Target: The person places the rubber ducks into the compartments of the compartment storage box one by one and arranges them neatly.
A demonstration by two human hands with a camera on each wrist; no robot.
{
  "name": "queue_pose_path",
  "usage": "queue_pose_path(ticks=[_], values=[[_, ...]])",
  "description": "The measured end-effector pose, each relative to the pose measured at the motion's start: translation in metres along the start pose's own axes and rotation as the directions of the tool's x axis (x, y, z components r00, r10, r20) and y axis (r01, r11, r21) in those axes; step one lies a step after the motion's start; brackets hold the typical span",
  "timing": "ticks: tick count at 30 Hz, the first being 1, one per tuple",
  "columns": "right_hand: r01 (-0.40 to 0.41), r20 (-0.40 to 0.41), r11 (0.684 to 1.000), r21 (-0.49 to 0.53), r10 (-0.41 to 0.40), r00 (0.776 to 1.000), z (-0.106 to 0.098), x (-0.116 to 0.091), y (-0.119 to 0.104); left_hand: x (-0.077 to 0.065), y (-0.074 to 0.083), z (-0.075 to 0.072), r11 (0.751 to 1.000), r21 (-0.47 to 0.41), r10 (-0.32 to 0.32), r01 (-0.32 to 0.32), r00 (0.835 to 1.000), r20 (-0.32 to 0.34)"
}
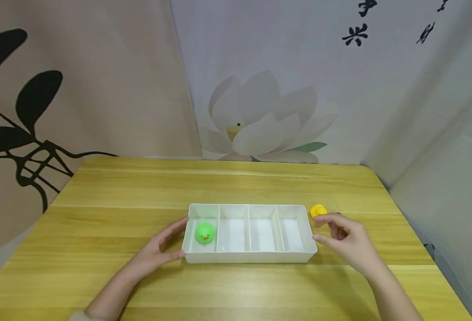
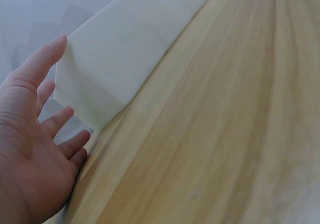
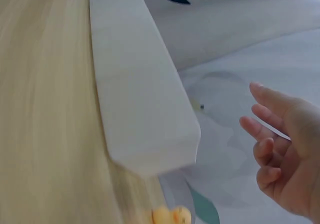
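A long white tray (image 1: 245, 257) with a row of compartments lies in the middle of the table. In its leftmost compartment sits a green toy duck (image 1: 205, 232) with an orange beak. My left hand (image 1: 161, 249) is spread around the tray's left end, thumb at the near corner and forefinger farther back; the left wrist view shows its fingers fairly straight. Off the tray's right end is my right hand (image 3: 290, 149), thumb and fingers apart with nothing between them. Beyond its fingertips stands a yellow toy (image 1: 318, 210). A purple object (image 1: 334, 219) is mostly hidden behind that hand.
The wooden table (image 1: 131, 187) reaches back to a pale curtain (image 1: 139, 80) printed with a lotus and dark leaves. Another cloth (image 1: 440, 147) hangs along the right side. The tray's other compartments hold nothing.
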State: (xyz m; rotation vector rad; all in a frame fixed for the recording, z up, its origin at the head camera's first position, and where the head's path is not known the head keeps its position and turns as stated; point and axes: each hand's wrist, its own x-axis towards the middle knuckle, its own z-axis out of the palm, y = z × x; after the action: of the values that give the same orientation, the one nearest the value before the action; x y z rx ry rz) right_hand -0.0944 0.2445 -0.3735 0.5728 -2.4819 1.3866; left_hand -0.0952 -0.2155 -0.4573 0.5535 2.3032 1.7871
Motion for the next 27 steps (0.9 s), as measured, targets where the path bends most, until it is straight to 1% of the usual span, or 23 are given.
queue_pose_path(ticks=[3, 7, 10, 16, 20, 27], values=[[-0.028, 0.012, 1.000, 0.001, 0.028, 1.000, -0.009, -0.006, 0.007, 0.001, -0.001, -0.001, 1.000, -0.004, 0.005, -0.005, 1.000, 0.006], [-0.100, 0.015, 0.994, -0.048, 0.100, 0.995, -0.020, -0.015, 0.016, 0.001, -0.002, -0.001, 1.000, -0.005, 0.010, -0.010, 1.000, 0.012], [-0.138, 0.017, 0.986, -0.092, 0.140, 0.990, -0.028, -0.020, 0.022, 0.001, -0.002, -0.002, 1.000, 0.006, 0.001, -0.001, 1.000, 0.008], [-0.161, 0.034, 0.974, -0.158, 0.169, 0.985, -0.040, -0.025, 0.037, 0.001, -0.001, -0.002, 1.000, 0.001, -0.003, 0.003, 1.000, 0.003], [-0.172, 0.054, 0.971, -0.165, 0.183, 0.982, -0.048, -0.029, 0.047, 0.001, -0.001, -0.001, 1.000, -0.014, -0.003, 0.003, 1.000, 0.003], [-0.217, 0.073, 0.962, -0.169, 0.231, 0.970, -0.060, -0.034, 0.064, 0.000, 0.000, -0.001, 1.000, -0.013, -0.004, 0.004, 1.000, 0.001]])
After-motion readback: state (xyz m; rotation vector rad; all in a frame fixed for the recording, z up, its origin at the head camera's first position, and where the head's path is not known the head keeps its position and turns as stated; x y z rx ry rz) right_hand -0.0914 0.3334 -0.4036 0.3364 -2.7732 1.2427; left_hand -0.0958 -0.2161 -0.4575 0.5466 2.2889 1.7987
